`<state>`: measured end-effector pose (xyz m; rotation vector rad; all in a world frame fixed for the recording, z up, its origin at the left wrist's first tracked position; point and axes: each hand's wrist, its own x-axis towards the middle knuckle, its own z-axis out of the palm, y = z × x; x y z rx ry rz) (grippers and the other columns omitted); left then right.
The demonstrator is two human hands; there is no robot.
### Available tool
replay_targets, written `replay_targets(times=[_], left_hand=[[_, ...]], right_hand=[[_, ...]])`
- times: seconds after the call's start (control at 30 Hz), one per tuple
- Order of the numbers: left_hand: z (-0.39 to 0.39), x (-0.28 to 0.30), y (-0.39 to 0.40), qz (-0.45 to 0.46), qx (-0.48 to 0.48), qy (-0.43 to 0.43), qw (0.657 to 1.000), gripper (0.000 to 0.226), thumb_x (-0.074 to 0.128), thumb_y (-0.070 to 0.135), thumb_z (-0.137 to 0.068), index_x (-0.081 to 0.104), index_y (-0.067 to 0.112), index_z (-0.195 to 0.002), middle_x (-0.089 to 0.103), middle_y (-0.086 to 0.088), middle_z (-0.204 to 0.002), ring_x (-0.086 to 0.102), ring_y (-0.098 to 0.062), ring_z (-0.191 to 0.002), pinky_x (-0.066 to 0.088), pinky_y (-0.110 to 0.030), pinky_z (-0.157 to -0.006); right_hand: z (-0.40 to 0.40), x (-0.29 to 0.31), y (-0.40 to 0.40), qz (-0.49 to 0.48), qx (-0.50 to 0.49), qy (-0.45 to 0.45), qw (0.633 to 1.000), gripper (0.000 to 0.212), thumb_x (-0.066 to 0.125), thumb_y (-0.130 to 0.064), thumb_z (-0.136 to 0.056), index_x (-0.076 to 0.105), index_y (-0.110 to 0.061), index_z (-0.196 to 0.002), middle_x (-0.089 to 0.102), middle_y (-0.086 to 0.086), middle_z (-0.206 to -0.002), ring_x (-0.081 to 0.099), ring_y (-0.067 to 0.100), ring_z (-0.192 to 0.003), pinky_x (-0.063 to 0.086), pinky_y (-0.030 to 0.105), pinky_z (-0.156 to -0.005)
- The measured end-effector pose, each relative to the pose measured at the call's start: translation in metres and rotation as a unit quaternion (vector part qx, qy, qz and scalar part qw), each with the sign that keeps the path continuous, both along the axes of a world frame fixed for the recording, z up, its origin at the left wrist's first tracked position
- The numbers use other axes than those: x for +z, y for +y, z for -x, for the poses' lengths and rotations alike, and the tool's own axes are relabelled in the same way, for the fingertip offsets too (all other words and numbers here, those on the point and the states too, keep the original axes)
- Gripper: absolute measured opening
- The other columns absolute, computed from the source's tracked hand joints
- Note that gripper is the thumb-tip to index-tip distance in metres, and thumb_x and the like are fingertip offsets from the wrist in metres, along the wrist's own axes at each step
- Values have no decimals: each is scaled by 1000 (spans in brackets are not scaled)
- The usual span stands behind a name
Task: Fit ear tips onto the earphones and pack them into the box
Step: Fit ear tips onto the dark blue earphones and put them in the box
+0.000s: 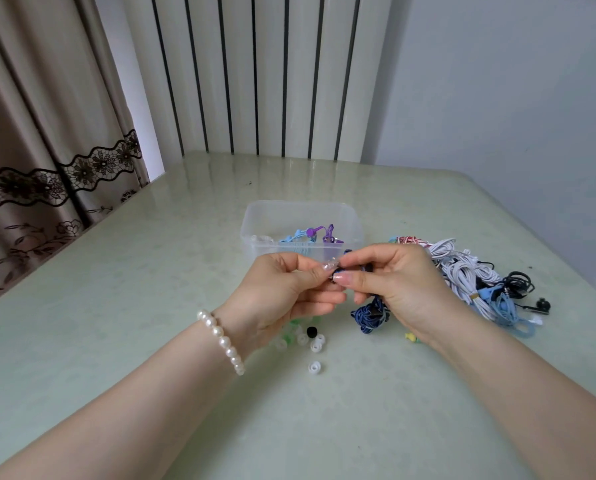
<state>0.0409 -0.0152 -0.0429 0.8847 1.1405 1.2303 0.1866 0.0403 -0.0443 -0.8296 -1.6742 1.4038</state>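
My left hand point(282, 289) and my right hand point(393, 285) meet above the table, in front of the clear plastic box point(255, 233). My right hand grips a dark blue earphone point(372, 311), whose bundled cord hangs below the palm. My left hand pinches a small clear ear tip point(331, 265) against the earbud. Inside the box lie light blue, purple and white earphones point(319, 234). Loose white, green and black ear tips point(312, 341) are scattered on the table under my left wrist.
A pile of white, blue, black and red-striped earphones point(476, 278) lies to the right of the box. The pale green table point(116, 306) ends at a curtain on the left and a radiator at the back.
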Motion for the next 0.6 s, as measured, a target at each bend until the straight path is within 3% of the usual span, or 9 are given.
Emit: replay_targets(times=[0.1, 0.17, 0.27, 0.43, 0.6], left_hand=[[15, 6, 4, -46, 55, 127, 989, 18, 61, 16, -85, 61, 4, -71, 68, -4, -60, 64, -11, -50, 53, -22, -52], [36, 9, 9, -63, 98, 245, 962, 16, 67, 12, -81, 63, 6, -67, 65, 4, -52, 57, -5, -45, 49, -17, -50], [63, 8, 11, -32, 74, 368, 926, 12, 75, 8, -73, 68, 13, -64, 60, 10, -49, 48, 2, -45, 41, -9, -47], [64, -5, 12, 13, 4, 514, 858, 8, 76, 14, -72, 72, 20, -72, 62, 12, -61, 53, -1, -58, 37, -3, -49], [56, -11, 12, 23, -19, 580, 814, 10, 71, 13, -76, 73, 18, -84, 58, 16, -67, 52, 3, -63, 40, -5, -55]], right_hand=[[0, 0, 2, -3, -30, 0, 1000, 14, 65, 3, -75, 67, -10, -73, 61, -2, -50, 48, 7, -36, 38, 13, -43], [-2, 0, 4, 16, -38, 12, 999, 11, 61, 3, -80, 65, -7, -76, 63, -1, -53, 46, 5, -35, 35, 13, -41], [-2, -3, 7, 32, -39, 6, 999, 10, 59, -1, -82, 63, -7, -77, 62, 4, -60, 46, 8, -37, 37, 17, -44], [-2, -6, 8, 33, -49, -12, 998, 12, 58, -1, -83, 62, -10, -76, 61, 0, -57, 46, 9, -36, 36, 18, -43], [-3, -5, 7, 33, -56, -15, 998, 13, 58, -1, -83, 63, -10, -75, 61, 0, -57, 46, 9, -35, 35, 16, -41]])
